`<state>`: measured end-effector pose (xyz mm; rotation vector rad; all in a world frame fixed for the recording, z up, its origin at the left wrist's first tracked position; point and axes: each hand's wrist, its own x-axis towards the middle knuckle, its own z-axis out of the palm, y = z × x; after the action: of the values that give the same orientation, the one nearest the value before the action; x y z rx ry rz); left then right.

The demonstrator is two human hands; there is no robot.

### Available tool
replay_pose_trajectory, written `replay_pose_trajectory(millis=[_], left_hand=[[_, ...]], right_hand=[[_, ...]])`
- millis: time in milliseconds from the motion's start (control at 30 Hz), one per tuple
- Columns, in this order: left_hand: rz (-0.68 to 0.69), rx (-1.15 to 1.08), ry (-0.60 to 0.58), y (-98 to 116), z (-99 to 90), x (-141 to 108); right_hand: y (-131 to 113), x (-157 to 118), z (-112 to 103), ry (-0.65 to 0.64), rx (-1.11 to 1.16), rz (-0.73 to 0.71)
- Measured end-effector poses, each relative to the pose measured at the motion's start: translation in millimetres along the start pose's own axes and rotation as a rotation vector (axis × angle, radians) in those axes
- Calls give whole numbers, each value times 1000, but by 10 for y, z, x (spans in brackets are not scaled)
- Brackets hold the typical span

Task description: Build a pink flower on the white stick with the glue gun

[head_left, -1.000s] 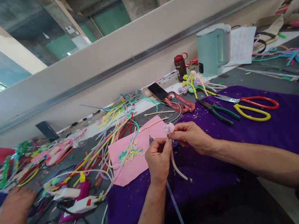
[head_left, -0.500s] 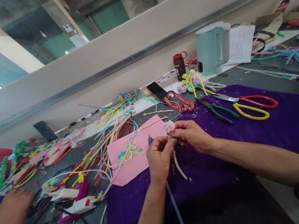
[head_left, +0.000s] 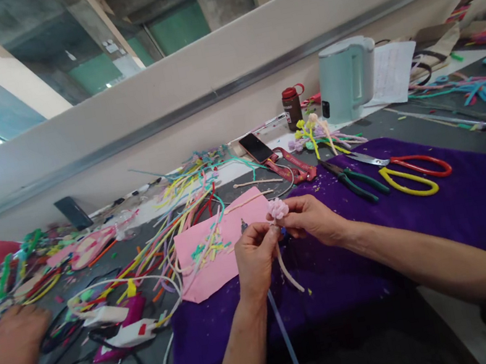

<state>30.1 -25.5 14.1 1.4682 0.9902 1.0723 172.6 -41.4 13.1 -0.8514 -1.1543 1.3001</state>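
A small pale pink-lilac fuzzy flower (head_left: 278,208) is held between my two hands, above a purple cloth (head_left: 336,281). My right hand (head_left: 313,218) pinches it from the right side. Just below the bloom, my left hand (head_left: 258,251) has thumb and finger closed on its base. A cream fuzzy stem (head_left: 289,271) hangs down beneath the fingers and curves to the right. Behind my left hand lies a pink sheet (head_left: 211,269) with small green and yellow clippings on it. The tip of a glue gun or similar tool (head_left: 244,226) shows beside my left hand, mostly hidden.
Pliers (head_left: 353,178) and scissors (head_left: 390,165) lie right on the cloth. Behind stand a kettle (head_left: 342,80), a bottle (head_left: 292,109) and a phone (head_left: 256,147). Coloured fuzzy stems (head_left: 181,205) and white adapters (head_left: 126,335) are at left, near another person's hand (head_left: 20,334).
The flower has shifted slightly right and turned, showing more of its bloom. My left hand has moved a little left. The other person's hand at far left has also moved slightly left.
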Motion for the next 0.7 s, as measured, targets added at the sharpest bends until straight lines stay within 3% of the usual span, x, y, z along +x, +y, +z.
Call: replay_pose_trajectory(millis=[700], left_hand=[[-24,-55,-1,-23,-21,-6]], right_hand=[[16,11,-5,-13,71,29]])
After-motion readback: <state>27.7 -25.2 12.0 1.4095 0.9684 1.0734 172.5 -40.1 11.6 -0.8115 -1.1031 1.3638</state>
